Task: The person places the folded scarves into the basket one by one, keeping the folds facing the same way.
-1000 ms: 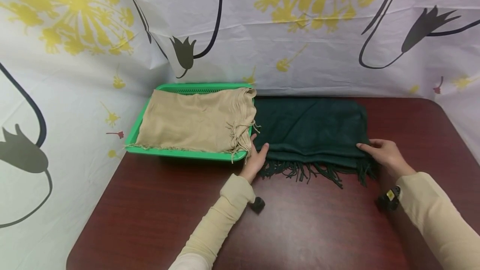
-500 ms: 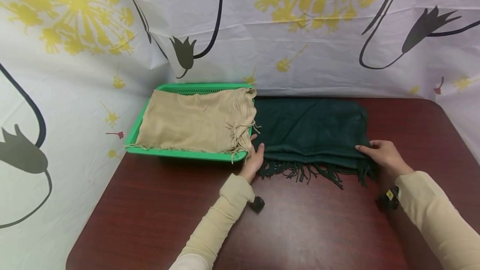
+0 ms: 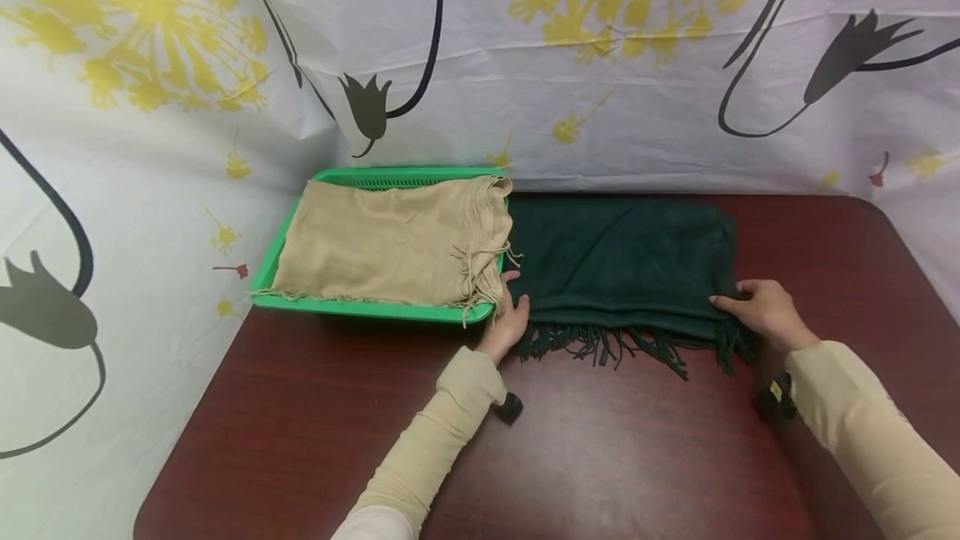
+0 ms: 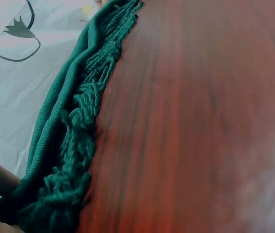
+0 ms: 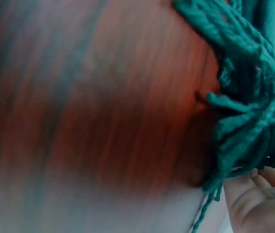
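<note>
A dark green fringed scarf (image 3: 622, 257), folded into a flat rectangle, lies on the table, its fringe (image 3: 600, 342) toward me. My left hand (image 3: 508, 325) grips its near left corner, right beside the basket. In the left wrist view, thumb and fingers (image 4: 0, 182) come round the folded edge at bottom left. At the opposite corner my right hand (image 3: 771, 311) holds the scarf, thumb on top and the other fingers mostly hidden under it. The right wrist view has bunched tassels (image 5: 253, 126) just above the fingers of the right hand (image 5: 263, 204).
Left of the green scarf stands a green plastic basket (image 3: 375, 308). A folded beige fringed scarf (image 3: 390, 240) fills it, some tassels hanging over the right rim. The dark red wooden table (image 3: 337, 423) meets a flower-printed white cloth (image 3: 465, 107) behind and at the left.
My left thumb has shifted slightly left and down along the scarf's corner. The right hand has edged a little left. Both scarves and the basket lie as before.
</note>
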The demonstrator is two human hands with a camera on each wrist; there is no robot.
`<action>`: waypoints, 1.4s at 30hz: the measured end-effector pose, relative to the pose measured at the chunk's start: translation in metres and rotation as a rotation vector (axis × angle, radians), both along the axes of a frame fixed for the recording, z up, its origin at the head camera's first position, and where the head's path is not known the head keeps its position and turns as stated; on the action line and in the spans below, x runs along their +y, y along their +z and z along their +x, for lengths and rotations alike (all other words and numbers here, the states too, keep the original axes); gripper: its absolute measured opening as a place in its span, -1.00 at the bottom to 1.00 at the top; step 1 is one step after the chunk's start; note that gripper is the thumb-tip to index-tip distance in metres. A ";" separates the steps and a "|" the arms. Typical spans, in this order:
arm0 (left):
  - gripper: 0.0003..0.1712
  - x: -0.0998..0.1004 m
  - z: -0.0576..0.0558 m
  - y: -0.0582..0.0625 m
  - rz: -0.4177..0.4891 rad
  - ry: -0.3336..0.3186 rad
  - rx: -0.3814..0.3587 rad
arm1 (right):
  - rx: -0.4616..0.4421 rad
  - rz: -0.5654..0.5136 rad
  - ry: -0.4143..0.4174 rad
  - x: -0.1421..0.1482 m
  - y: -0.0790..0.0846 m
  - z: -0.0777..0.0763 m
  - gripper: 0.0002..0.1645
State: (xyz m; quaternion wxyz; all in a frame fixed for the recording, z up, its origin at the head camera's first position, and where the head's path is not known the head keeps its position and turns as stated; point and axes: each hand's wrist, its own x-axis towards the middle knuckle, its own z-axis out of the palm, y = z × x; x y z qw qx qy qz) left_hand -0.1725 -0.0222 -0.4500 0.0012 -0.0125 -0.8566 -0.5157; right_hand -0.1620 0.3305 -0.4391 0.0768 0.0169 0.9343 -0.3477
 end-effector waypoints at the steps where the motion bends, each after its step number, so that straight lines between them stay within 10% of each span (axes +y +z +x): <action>1: -0.59 -0.001 0.000 0.000 -0.022 -0.014 -0.002 | 0.010 0.009 0.008 0.000 0.000 0.000 -0.48; 19: -0.65 -0.014 -0.003 0.005 -0.262 -0.246 0.030 | -0.103 0.037 0.082 0.004 0.005 0.001 -0.50; 24: -0.65 -0.016 -0.003 0.008 -0.274 -0.255 0.029 | -0.137 0.053 0.099 0.004 0.008 0.001 -0.14; 42: -0.68 -0.024 0.006 0.012 -0.277 -0.332 0.022 | -0.138 0.040 0.099 0.004 0.010 0.012 -0.48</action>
